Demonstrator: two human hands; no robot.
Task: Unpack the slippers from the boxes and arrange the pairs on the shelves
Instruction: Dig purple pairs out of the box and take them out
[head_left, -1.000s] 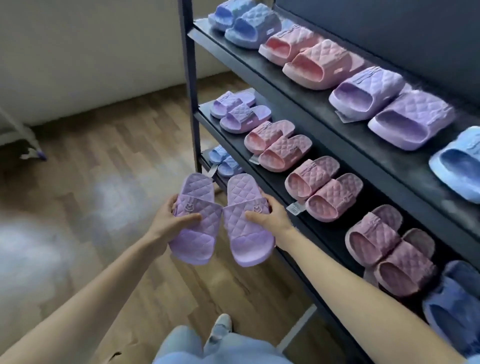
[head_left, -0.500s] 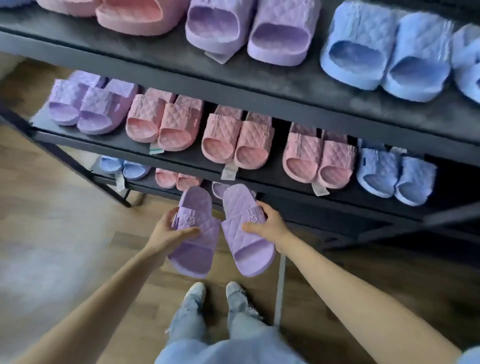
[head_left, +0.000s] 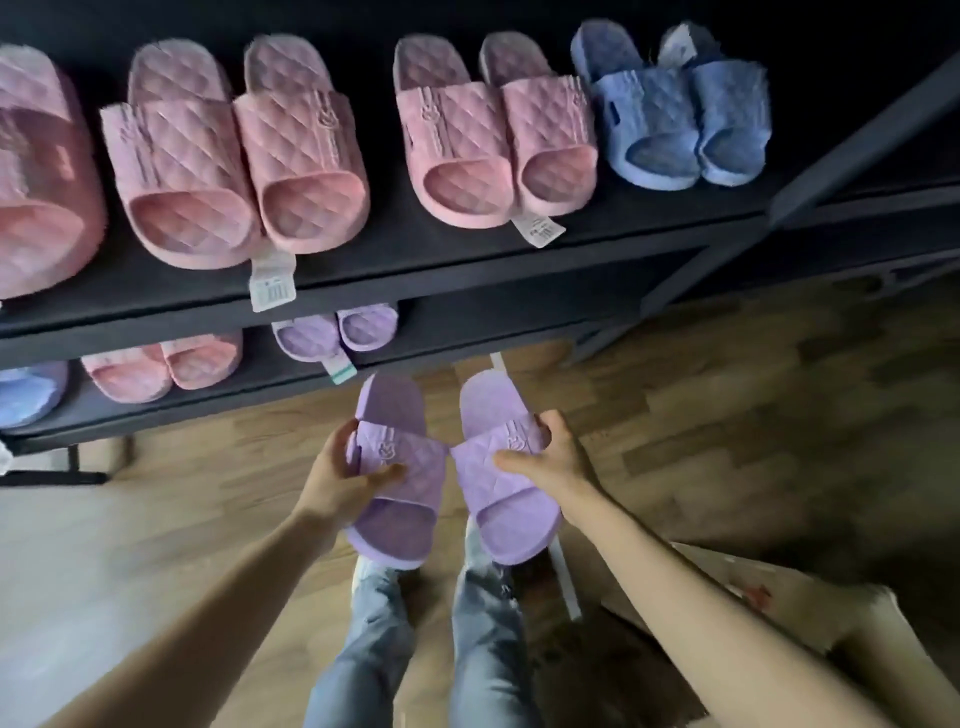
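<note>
I hold a pair of purple quilted slippers in front of the dark shelf unit. My left hand (head_left: 345, 480) grips the left purple slipper (head_left: 397, 512) by its strap. My right hand (head_left: 553, 460) grips the right purple slipper (head_left: 511, 519) the same way. Both slippers hang toes toward me, above the wooden floor and below the bottom shelf (head_left: 467, 332). The middle shelf (head_left: 415, 260) carries pink pairs (head_left: 244, 171) and a blue pair (head_left: 675, 119). On the bottom shelf stand a small purple pair (head_left: 332, 332), a pink pair (head_left: 161, 364) and a blue slipper (head_left: 28, 392).
An open cardboard box (head_left: 753, 592) lies on the floor at the lower right, under my right forearm. My legs in jeans (head_left: 415, 649) stand directly below the slippers. Price tags (head_left: 272, 283) hang over the middle shelf's front edge. A diagonal frame brace (head_left: 831, 171) crosses at right.
The view has moved closer and lower toward the shelves and shifted right. Both hands keep the purple slippers, now spread a little further apart.
</note>
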